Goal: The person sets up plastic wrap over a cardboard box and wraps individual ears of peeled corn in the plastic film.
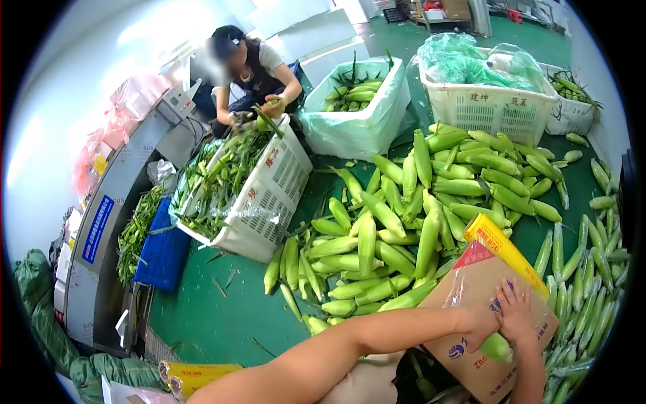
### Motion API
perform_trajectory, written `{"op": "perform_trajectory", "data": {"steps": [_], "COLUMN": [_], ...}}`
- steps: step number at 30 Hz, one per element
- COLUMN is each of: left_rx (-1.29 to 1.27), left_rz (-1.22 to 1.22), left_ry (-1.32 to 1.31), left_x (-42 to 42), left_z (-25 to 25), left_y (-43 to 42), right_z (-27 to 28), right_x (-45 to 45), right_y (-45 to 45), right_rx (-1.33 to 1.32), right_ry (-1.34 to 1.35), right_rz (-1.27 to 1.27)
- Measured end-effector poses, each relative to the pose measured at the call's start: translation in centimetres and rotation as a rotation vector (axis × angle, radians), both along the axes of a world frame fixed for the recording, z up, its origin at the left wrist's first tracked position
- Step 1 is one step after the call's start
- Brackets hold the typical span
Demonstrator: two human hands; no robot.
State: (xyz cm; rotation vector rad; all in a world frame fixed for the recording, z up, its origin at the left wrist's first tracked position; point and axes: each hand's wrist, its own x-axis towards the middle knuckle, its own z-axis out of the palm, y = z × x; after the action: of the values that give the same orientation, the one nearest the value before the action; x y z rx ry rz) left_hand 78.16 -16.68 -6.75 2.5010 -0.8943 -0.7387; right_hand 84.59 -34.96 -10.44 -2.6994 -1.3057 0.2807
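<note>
My left hand (pixel 479 324) reaches in from the lower left, its fingers closed around one end of a green corn ear (pixel 496 347). Beside it, my right hand (pixel 515 311) lies over the cardboard box (pixel 457 296) with its fingers spread, its wrist close to the ear. A yellow-printed roll (pixel 508 254) rests along the box's far edge. Past the box is a large heap of husked green corn (pixel 383 252) on the floor. On the right lie many ears (pixel 589 306) in clear wrap.
A person (pixel 269 74) crouches behind a white crate of husks (pixel 269 209). Near it stand a blue crate (pixel 165 252), a lined white bin (pixel 356 131) and a white crate with green bags (pixel 484 111). A metal machine (pixel 101 229) is at left, yellow rolls (pixel 195 377) below.
</note>
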Motion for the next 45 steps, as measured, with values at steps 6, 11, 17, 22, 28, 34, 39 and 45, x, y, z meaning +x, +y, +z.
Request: {"op": "perform_trajectory", "data": {"steps": [6,11,17,22,28,34,39,45], "left_rx": [0.054,0.034,-0.248,-0.314,-1.519,-1.247,-1.247,-1.072], "left_rz": [-0.299,-0.627,-0.269,-0.206,1.046,1.234,0.954,0.933], "left_ry": [0.528,0.809,0.839,-0.223,0.403,0.262,0.915,0.338], "left_x": [-6.3,-13.5,-7.1,-4.4,-5.2,-3.2,-6.2,-5.9], "left_z": [-1.6,-4.3,1.2,6.9,5.0,0.0,2.4,-0.5], "left_y": [-1.1,1.2,3.5,5.3,-0.6,-1.0,-6.6,5.9], "right_z": [1.5,3.7,4.9,0.3,3.1,3.5,4.7,8.7], "right_x": [-0.9,-5.5,-20.0,-21.8,-19.4,-18.9,-19.8,-9.1], "right_y": [0.8,0.6,-4.4,-5.3,-3.6,-2.3,-7.2,-36.0], "right_rx": [0.032,0.388,0.407,1.138,1.307,0.975,1.073,1.320], "right_ry": [0.122,0.185,1.062,1.297,2.101,0.325,1.437,0.271], "right_rz": [-0.061,-0.045,-0.171,-0.497,-0.206,-0.485,-1.103,-1.284]}}
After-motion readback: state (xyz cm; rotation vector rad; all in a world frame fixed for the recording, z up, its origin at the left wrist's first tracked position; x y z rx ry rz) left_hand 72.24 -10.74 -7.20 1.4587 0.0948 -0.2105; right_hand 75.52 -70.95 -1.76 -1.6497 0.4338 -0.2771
